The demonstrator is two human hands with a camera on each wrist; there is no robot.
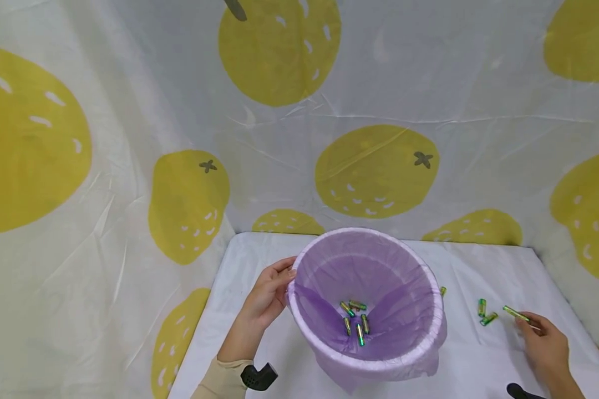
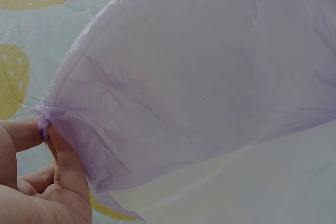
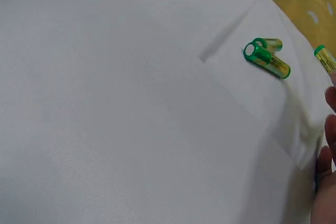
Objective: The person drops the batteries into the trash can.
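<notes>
Remotely, I see the worktop (image 1: 279, 360), lower centre, then a purple-lined bin (image 1: 379, 366), rim pinched by the left grip (image 1: 267, 296); lower right, the right grip (image 1: 546, 343) pinches one battery (image 1: 512, 311). Five batteries (image 1: 360, 334) inside seem done; three outside seem left.

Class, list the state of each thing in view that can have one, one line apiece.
Bin: open
Purple bag: folded over bin's edge
Tablecloth: creased
Backdrop: creased
Batteries inside bin: lying loose
Batteries on tablecloth: on their sides
Rightmost battery: held
Left hand: gripping bin
Right hand: holding battery
</notes>
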